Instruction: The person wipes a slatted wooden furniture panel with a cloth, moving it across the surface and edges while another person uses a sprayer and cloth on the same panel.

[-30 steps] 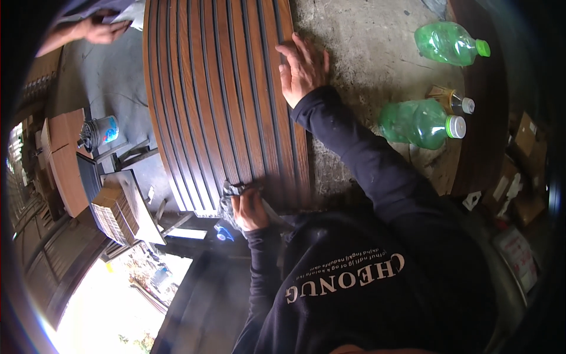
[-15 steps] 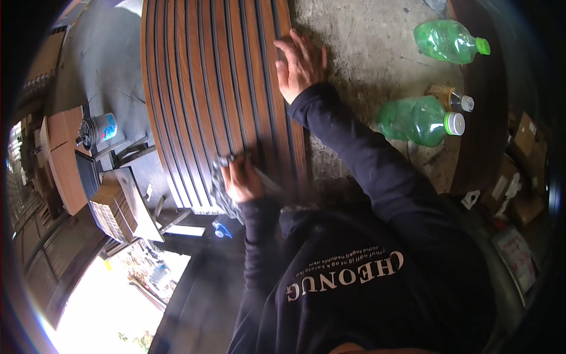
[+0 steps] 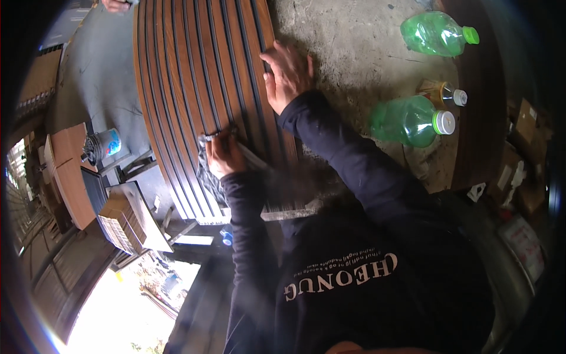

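Note:
A brown wood-grain slatted panel [image 3: 177,76] with dark grooves lies lengthwise, reaching from the top of the view to near my body. My left hand [image 3: 224,156] is closed on a crumpled grey cloth [image 3: 207,168] and presses it onto the slats by the near end. Part of the cloth is hidden beneath the fingers. My right hand [image 3: 289,76] lies at the panel's right edge, fingers spread and holding nothing. To its right, a large translucent green bottle [image 3: 404,121] with a white cap lies on its side.
Another green bottle [image 3: 433,34] and a small amber-labelled bottle [image 3: 433,91] lie on the stained surface [image 3: 348,47], beside a dark brown board [image 3: 483,100]. Leftward are a bucket [image 3: 106,144] and stacked cardboard [image 3: 121,221]. Another person's hand [image 3: 116,5] shows beyond the panel, top left.
My left hand has slid the cloth farther from the panel's near end. My right hand stays at the edge. Another person's hand has come into view at the top left. The whole view has shifted slightly.

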